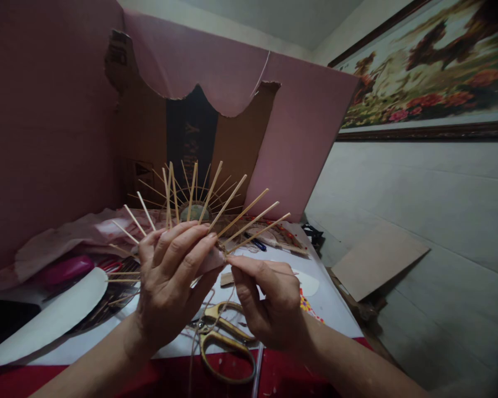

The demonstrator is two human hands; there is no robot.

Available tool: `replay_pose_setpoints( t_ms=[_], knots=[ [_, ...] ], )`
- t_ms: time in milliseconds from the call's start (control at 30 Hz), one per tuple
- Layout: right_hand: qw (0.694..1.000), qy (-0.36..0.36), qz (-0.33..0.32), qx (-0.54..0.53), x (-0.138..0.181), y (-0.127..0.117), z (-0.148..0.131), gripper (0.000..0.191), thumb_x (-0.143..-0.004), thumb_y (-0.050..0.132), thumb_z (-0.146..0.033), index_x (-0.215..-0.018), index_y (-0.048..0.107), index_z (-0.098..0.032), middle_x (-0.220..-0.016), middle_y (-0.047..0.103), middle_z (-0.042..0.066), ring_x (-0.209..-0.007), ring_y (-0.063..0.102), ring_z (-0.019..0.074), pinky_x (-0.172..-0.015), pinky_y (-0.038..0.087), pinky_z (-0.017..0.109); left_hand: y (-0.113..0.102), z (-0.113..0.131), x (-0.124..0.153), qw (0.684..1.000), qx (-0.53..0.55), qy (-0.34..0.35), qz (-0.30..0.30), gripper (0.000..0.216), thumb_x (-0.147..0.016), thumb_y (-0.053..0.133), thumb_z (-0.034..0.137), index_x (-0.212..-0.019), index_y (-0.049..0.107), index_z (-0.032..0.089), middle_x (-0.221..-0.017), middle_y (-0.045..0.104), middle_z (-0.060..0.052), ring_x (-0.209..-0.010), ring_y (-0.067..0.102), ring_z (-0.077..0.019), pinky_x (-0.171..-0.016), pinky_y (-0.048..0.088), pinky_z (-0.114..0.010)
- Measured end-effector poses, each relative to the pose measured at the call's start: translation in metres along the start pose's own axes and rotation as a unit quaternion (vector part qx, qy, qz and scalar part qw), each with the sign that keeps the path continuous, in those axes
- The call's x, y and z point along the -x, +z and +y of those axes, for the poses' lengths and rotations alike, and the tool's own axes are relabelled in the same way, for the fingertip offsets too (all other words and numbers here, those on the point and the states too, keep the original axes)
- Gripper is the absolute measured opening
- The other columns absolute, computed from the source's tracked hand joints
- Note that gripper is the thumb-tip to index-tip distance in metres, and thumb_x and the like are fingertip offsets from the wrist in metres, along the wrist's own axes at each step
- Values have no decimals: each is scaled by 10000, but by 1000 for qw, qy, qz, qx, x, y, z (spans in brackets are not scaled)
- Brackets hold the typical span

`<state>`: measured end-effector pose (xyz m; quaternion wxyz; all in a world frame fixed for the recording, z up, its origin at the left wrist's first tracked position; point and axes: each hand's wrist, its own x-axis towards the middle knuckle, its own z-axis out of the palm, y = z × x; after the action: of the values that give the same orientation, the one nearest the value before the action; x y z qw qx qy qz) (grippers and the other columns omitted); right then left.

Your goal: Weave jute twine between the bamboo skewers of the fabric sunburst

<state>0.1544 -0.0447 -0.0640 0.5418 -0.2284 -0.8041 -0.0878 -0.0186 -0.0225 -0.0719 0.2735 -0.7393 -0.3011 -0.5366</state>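
My left hand [170, 276] is wrapped over the hub of a frame of wooden sticks [232, 202] that fan outward in several directions. Its fingers hide most of the hub. At the hub's right edge, thumb and forefinger of my right hand [268, 293] are pinched on thin brown twine [226, 257], beside the lowest right stick. A loose length of that twine hangs below over a pair of scissors [228, 342], which has gold-coloured handles and lies on the table under my hands.
Behind stands another stick sunburst with a round centre [195, 211], before a pink board [302, 121] with a torn opening. A white curved sheet [53, 320] and a magenta object [68, 272] lie left. White and red coverings are on the table [336, 315]; a brown panel [379, 257] leans right.
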Motion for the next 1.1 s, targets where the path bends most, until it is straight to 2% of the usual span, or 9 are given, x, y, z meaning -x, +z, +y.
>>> replay_pose_setpoints(
  t_ms=[733,1100],
  knots=[
    [1000,-2,-6,-7,0,0,1,290,-839,492,-111,-1114,571,-160,-903,731,77,-670,667,146,-615,534,269,0,0,-1,1000,1,-3,4,431,-774,657,178,-1178,522,244,-1147,636,-105,-1116,561,-293,-939,384,-513],
    [1000,-4,-3,-8,0,0,1,284,-841,500,-115,-1113,572,-150,-882,730,74,-620,644,138,-595,524,274,0,0,-1,1000,6,5,6,442,-757,669,153,-1171,531,215,-1143,632,-121,-1116,558,-304,-929,390,-526]
  ],
)
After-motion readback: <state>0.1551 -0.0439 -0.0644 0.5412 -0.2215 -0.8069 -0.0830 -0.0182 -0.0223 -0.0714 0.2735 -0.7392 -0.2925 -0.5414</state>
